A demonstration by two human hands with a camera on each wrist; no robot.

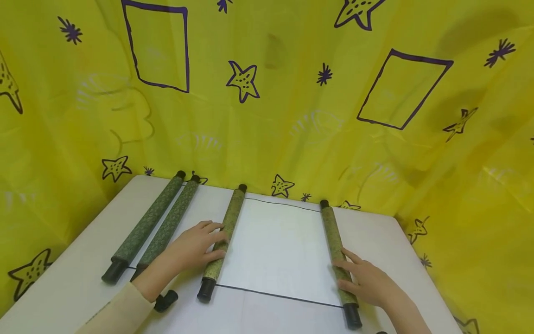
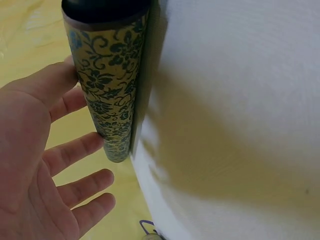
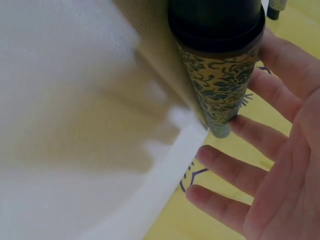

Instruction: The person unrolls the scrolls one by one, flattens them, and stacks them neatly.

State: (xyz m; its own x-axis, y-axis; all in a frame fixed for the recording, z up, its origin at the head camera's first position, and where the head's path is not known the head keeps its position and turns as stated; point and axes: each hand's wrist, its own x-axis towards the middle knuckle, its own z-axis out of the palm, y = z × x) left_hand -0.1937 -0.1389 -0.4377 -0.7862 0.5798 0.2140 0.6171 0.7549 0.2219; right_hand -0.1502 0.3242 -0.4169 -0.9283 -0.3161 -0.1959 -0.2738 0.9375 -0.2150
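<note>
Left hand (image 1: 196, 246): fingers loosely spread, touching left roller (image 1: 233, 208), not wrapped round it.
Right hand (image 1: 369, 280): likewise loosely spread, fingers against right roller (image 1: 331, 229), no firm grip.
White sheet (image 1: 279, 250): on table (image 1: 377, 236), spread between the two rollers; dark lines along near and far edges, far one slightly bowed.
Roller handling: best moved with both hands at one pace, light even pressure.
Finger placement: nearer half of each roller; far ends could lag and skew, so mid-length seems safer.
Sheet tension: snug, not hard-pulled; creasing is the likely fault.
Green rolls (image 1: 146, 220): left of left roller; sleeve (image 1: 121, 311) should clear them.
</note>
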